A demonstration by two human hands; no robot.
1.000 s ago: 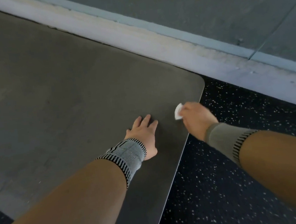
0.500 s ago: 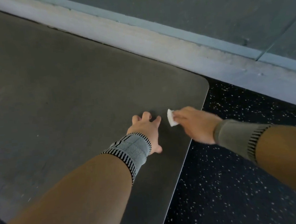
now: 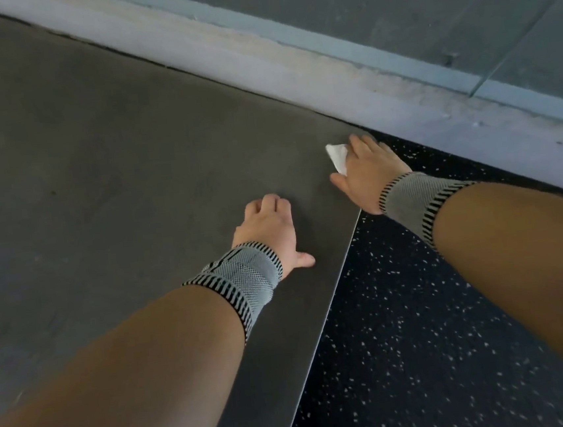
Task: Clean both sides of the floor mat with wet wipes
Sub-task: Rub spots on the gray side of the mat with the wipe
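The dark grey floor mat (image 3: 113, 160) lies flat and fills the left half of the head view. Its right edge runs diagonally down the middle. My left hand (image 3: 267, 228) rests on the mat near that edge, thumb spread out to the right. My right hand (image 3: 369, 170) holds a small white wet wipe (image 3: 338, 158) against the mat's far right corner, and the hand covers the corner itself. Both wrists wear grey knitted bands with black stripes.
Black rubber flooring with white speckles (image 3: 422, 337) lies to the right of the mat. A pale, worn strip (image 3: 293, 60) runs along the mat's far edge, with a grey-blue surface (image 3: 391, 13) beyond it.
My right hand has carried the wipe from beside my left fingertips forward to the mat's far right corner. My left hand has stayed on the mat in about the same spot.
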